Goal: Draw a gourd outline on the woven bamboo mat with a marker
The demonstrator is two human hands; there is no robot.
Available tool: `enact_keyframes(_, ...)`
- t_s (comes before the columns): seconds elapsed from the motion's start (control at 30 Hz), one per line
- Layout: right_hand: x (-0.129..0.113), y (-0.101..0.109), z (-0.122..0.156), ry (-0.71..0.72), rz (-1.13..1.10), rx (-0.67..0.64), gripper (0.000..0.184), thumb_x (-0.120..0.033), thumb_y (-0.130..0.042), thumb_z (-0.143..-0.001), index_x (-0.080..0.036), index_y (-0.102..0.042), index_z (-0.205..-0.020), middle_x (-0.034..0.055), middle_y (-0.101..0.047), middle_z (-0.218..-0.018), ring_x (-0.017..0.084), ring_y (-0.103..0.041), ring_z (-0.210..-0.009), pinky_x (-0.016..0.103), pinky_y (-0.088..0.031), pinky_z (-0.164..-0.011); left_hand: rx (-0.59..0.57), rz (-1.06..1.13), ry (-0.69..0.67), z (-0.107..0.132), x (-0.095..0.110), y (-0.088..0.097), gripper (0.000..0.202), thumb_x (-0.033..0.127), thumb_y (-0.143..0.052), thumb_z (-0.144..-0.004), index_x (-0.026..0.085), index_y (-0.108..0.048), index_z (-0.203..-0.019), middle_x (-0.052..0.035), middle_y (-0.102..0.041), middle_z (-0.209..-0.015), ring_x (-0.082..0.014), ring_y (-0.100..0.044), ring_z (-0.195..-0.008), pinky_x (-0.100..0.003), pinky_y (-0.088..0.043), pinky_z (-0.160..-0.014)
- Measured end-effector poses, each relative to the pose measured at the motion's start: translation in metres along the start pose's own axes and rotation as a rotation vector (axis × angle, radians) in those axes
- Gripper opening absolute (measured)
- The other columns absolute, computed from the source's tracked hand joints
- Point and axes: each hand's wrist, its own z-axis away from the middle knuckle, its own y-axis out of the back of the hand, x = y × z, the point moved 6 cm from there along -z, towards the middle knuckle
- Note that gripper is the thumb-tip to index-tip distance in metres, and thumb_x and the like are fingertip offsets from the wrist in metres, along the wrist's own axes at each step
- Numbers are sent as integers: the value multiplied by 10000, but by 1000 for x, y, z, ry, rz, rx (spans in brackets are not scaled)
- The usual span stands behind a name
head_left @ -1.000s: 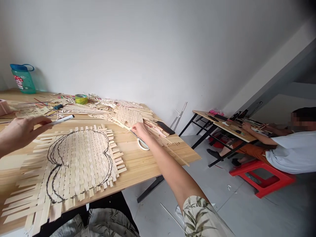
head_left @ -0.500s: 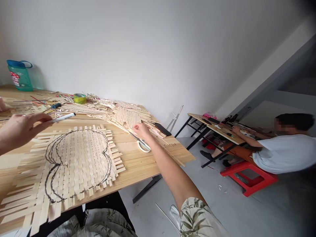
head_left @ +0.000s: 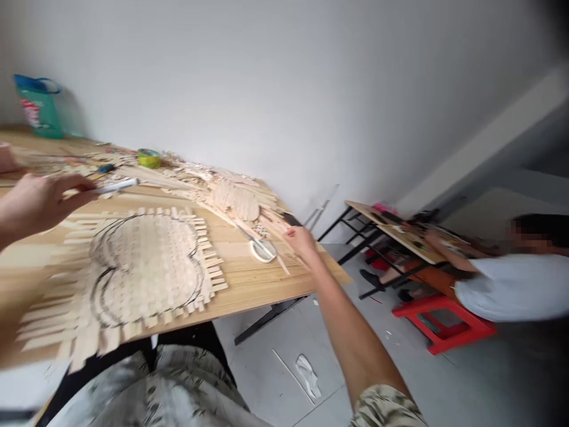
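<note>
Woven mat [head_left: 149,267] on worktop [head_left: 249,284], 8 o'clock in view. Done: weave filled, black outline [head_left: 106,273] drawn, doubled at 9. Left, as I read it: strip ends uncut all round. Left hand [head_left: 48,198] at mat's 10, closed round white pen [head_left: 118,187]. Right hand [head_left: 300,239] at 3, arm stretched, past scissors [head_left: 263,250]; fingers bunched narrow, can't tell if holding anything.

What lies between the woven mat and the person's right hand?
The head view shows white-handled scissors and a loose strip on the tabletop between the mat and right hand.
</note>
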Motion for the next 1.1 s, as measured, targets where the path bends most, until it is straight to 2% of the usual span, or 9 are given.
enact_keyframes(0.1, -28, 14, 13, 123, -98, 76, 153, -183, -605, -975, -128, -748, -990, 114, -774, -968, 237, -722, -898, 380, -579, -839, -76, -6, 6, 0, 11, 0, 576, 663, -356, -888, 223, -708, -1006, -45, -698, -813, -212, -581, -648, -314, -399, -674)
enact_keyframes(0.2, -89, 13, 37, 357, -246, 41, 108, -248, -675, -936, -198, -767, -963, 35, -789, -942, 191, -725, -864, 301, -561, -797, -103, 2, -5, 0, 13, -4, 568, 637, -367, -912, 203, -704, -1055, -61, -734, -926, -189, -592, -706, -309, -411, -718)
enact_keyframes(0.27, -147, 5, 64, 687, -407, -65, 54, -193, -711, -916, -207, -763, -918, 21, -782, -933, 176, -720, -847, 300, -554, -785, -98, 13, -14, 1, 14, -4, 581, 649, -360, -926, 199, -703, -1060, -65, -743, -951, -179, -583, -708, -310, -410, -722)
enact_keyframes(0.3, -172, -1, 75, 790, -441, -119, 49, -180, -714, -925, -204, -754, -911, 20, -774, -931, 165, -714, -832, 300, -550, -783, -93, 19, -18, 1, 15, -3, 587, 660, -359, -933, 201, -704, -1056, -63, -746, -949, -175, -575, -697, -310, -409, -718)
enact_keyframes(0.37, -210, -17, 89, 895, -384, -170, 83, -162, -714, -935, -190, -728, -858, 20, -748, -885, 152, -685, -772, 288, -518, -718, -82, 31, -24, 1, 17, 0, 595, 682, -366, -943, 205, -707, -1041, -58, -746, -933, -167, -557, -670, -311, -404, -709)
enact_keyframes(0.43, -231, -31, 94, 935, -310, -168, 137, -134, -686, -949, -188, -710, -825, 19, -725, -853, 155, -654, -774, 288, -478, -706, -75, 38, -26, 2, 18, 2, 604, 704, -375, -950, 208, -710, -1030, -54, -742, -910, -167, -545, -654, -316, -397, -705)
enact_keyframes(0.6, -241, -49, 95, 958, -313, -164, 129, -133, -699, -933, -206, -712, -827, 16, -715, -861, 174, -635, -827, 299, -441, -734, -34, 70, -64, 3, 22, 3, 636, 731, -384, -974, 200, -730, -1030, -67, -745, -917, -196, -593, -737, -328, -397, -732)
enact_keyframes(0.9, -259, -58, 99, 1066, -329, -111, 126, -144, -719, -949, -199, -724, -836, 29, -732, -875, 196, -642, -840, 328, -461, -760, -87, 77, -57, 5, 27, -4, 447, 543, -479, -1025, 176, -735, -1037, -74, -751, -919, -179, -577, -710, -320, -378, -727)
enact_keyframes(1.1, -264, -63, 102, 1101, -321, -124, 108, -118, -719, -938, -200, -743, -871, 45, -726, -881, 213, -645, -864, 338, -472, -771, -82, 96, -82, 6, 28, -4, 488, 589, -464, -1026, 179, -731, -1035, -81, -746, -926, -185, -578, -716, -323, -372, -735)
